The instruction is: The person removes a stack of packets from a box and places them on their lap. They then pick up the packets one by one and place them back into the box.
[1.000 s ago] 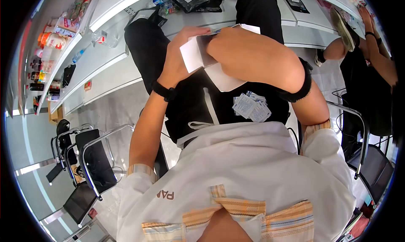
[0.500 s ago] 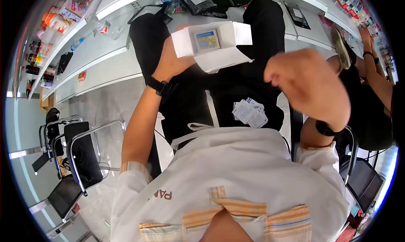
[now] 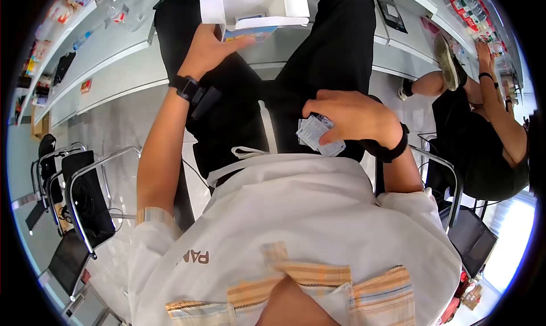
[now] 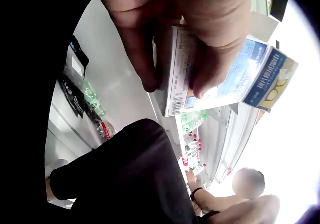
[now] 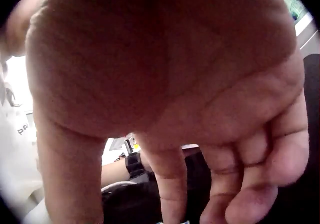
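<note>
An open white box with a blue and yellow printed side (image 3: 253,13) is gripped by the left hand (image 3: 207,52) above the left knee. In the left wrist view the thumb and fingers of the left hand (image 4: 175,39) pinch the printed box (image 4: 230,79) by its edge. The right hand (image 3: 355,116) reaches over a loose pile of small printed packets (image 3: 318,135) on the lap, thumb and fingertips at the packets. Seen from the right wrist, the fingers of the right hand (image 5: 170,94) point down, with a sliver of packet at the lower edge.
White shelves (image 3: 108,58) with bottles and packages stand beyond the knees. Black chairs with metal frames (image 3: 88,195) are at the left. Another person (image 3: 478,138) sits at the right. A black package (image 3: 392,13) lies on the shelf beyond the right knee.
The right hand has come out of the box and moved down to the packets on the lap. The left hand has shifted the box up and left in view and tilted it.
</note>
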A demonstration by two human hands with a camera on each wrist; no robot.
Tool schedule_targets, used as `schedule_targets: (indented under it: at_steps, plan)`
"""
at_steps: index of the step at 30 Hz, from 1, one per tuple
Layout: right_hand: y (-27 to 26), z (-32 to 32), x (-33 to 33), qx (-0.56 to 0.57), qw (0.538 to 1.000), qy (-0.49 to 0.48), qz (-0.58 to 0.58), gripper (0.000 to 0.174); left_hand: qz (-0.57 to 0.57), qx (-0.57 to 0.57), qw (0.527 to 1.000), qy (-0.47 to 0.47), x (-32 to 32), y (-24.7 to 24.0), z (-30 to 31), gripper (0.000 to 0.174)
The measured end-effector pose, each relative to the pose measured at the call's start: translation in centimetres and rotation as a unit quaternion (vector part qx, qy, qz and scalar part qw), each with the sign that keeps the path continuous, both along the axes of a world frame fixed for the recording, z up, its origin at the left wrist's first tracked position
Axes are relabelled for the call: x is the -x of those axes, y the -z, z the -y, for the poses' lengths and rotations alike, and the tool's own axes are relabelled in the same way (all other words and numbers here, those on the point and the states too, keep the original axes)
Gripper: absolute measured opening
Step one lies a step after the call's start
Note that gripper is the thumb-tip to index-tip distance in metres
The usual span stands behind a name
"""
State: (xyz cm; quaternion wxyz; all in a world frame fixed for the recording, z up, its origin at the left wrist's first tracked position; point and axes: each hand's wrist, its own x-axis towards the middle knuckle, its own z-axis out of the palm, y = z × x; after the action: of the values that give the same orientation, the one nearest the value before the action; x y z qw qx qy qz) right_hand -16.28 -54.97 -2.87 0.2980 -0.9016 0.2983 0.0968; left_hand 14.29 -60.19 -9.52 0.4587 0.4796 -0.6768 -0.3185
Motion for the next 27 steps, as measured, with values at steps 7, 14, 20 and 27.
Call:
schedule_targets:
  at_steps: [7, 14, 20, 27]
  plan:
    - [0.8, -1.3, -0.5, 0.079, 0.996, -0.028, -0.025, 0.052, -0.019, 0.001, 1.000, 0.008, 0.6, -0.7, -0.4, 0.057]
    - [0.8, -1.4, -0.5, 0.087, 0.995, -0.041, 0.013, 0.047, 0.002, -0.018, 1.000, -0.002, 0.5, -0.6, -0.4, 0.054]
    - [0.4, 1.8, -0.9, -0.088, 0.975, -0.023, 0.204, 0.049, -0.021, -0.003, 1.000, 0.002, 0.7, -0.2, -0.4, 0.057]
    - [3.9, 2.0, -2.3, -0.581, 0.624, 0.077, 0.518, 0.066, 0.021, 0.012, 1.000, 0.006, 1.0, -0.5, -0.6, 0.055]
